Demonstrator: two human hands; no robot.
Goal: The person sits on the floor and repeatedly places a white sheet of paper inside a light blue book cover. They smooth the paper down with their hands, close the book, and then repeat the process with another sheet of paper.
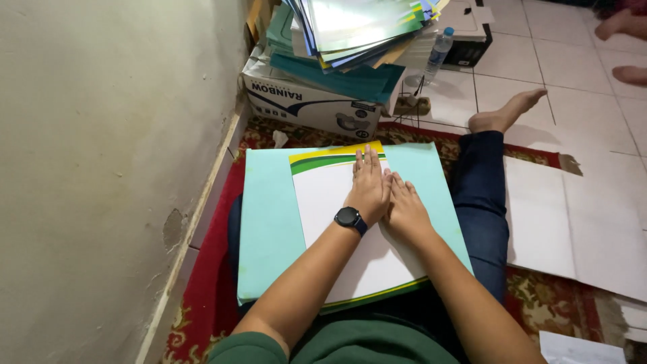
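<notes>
A white sheet (327, 202) with a green and yellow band along its far edge lies on a pale turquoise board (269, 216) resting across my lap. My left hand (369, 185), with a black watch on its wrist, presses flat on the sheet near its far right part, fingers stretched out together. My right hand (404, 205) lies flat beside it, touching it, near the sheet's right edge. Neither hand grips anything.
A wall (101, 168) runs close on the left. Ahead stands a cardboard box (303, 101) topped by a stack of glossy sheets (350, 34), with a plastic bottle (438, 54) beside it. White paper sheets (573, 222) lie on the tiled floor at right. Another person's feet (623, 27) show far right.
</notes>
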